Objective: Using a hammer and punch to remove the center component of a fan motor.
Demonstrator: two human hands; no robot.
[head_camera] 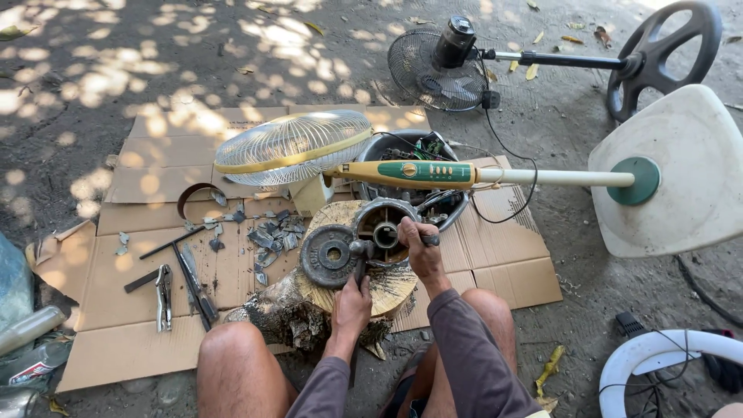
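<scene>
I sit on the ground with a tree-stump block (387,288) between my knees. On it lie a dark round iron weight plate (328,255) and a grey fan motor housing (382,229). My left hand (352,303) grips the handle of a hammer (359,254) whose head rests between the plate and the housing. My right hand (416,246) is shut on a thin dark tool (428,240) set against the housing's right rim.
A cream and green stand fan (402,172) lies across flattened cardboard (139,279), with its white base (681,170) at the right. Pliers (163,297), hand tools (195,285), metal scraps (272,234), a metal bowl of parts (412,149) and a black fan (445,66) lie around.
</scene>
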